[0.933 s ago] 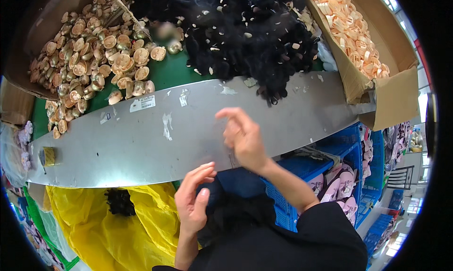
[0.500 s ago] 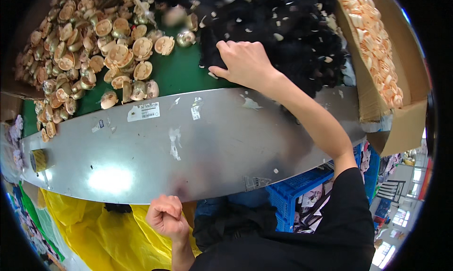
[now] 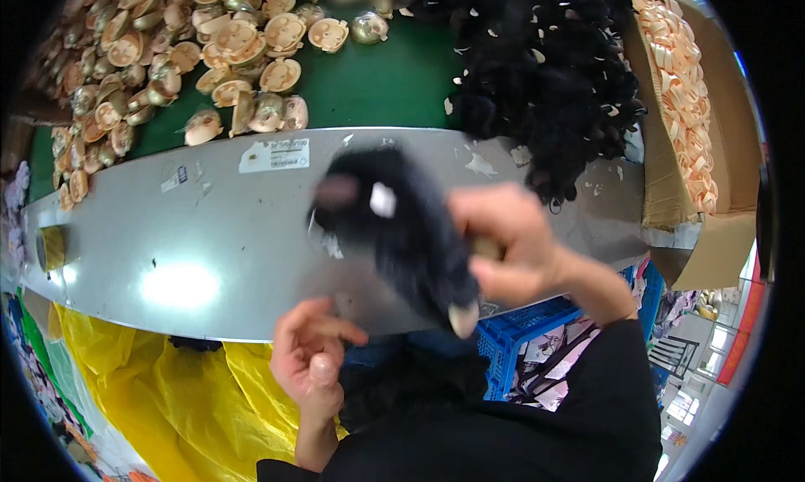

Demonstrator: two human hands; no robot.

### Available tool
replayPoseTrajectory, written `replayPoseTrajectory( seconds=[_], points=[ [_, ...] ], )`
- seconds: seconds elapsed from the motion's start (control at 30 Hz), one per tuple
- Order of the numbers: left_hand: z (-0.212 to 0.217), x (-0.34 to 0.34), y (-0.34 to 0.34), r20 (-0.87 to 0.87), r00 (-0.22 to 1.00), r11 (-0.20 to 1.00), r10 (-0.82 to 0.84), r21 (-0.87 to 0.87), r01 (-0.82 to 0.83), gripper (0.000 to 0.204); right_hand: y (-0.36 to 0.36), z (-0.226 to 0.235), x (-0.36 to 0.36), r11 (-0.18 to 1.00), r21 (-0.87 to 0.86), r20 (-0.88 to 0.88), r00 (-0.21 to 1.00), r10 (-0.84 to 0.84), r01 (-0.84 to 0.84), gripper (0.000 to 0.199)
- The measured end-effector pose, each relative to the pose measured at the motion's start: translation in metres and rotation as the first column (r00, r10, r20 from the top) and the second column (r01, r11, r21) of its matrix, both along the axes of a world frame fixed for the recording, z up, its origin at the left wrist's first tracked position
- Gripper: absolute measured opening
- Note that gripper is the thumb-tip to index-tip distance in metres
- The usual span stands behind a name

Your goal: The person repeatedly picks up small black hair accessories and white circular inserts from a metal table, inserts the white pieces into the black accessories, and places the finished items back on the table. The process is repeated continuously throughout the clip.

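A black furry plush piece [image 3: 402,230], blurred by motion and with small white parts on it, hangs over the near part of the metal worktop [image 3: 251,222]. My right hand [image 3: 511,247] is closed on its right side, and something tan shows partly between the fingers. To the lower left, at the worktop's front edge, is my left hand [image 3: 314,352], its fingers loosely bent and apart, holding nothing. A heap of black plush pieces [image 3: 537,79] with pale bits lies at the back right.
Doll-like face pieces [image 3: 243,41], tan and gold-backed, are piled on the green surface [image 3: 369,88]. A cardboard box [image 3: 725,146] of peach-coloured parts [image 3: 679,104] stands at right. A tape roll [image 3: 50,247] sits at left. Below are yellow sheeting [image 3: 168,390] and a blue crate [image 3: 503,348].
My right hand has come back from the black heap toward me with a plush piece in it. My left hand has risen slightly and its fingers have uncurled from a fist.
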State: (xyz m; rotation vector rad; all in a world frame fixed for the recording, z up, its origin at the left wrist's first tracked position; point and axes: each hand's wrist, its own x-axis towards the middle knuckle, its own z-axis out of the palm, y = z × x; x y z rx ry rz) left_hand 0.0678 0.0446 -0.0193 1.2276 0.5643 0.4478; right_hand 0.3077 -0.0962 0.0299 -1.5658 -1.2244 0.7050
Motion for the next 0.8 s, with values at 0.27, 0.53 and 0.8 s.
replayPoseTrajectory(
  seconds=[0.27,0.53,0.8],
  points=[
    [0.029,-0.027,0.0,-0.018,1.0,0.972,0.011,-0.233,-0.015,0.035,-0.004,-0.049,-0.176,0.98,0.115,-0.355,0.928,-0.112,0.163,0.014],
    [0.032,-0.043,-0.024,0.004,0.998,0.995,0.07,-0.07,-0.07,0.033,-0.016,-0.026,-0.166,0.938,0.008,-0.249,0.91,-0.333,0.345,0.036],
    [0.039,-0.053,-0.032,-0.018,0.995,0.993,0.103,-0.059,-0.104,0.022,-0.014,-0.018,-0.177,0.935,0.013,-0.385,0.865,-0.322,0.353,0.015]
  ],
)
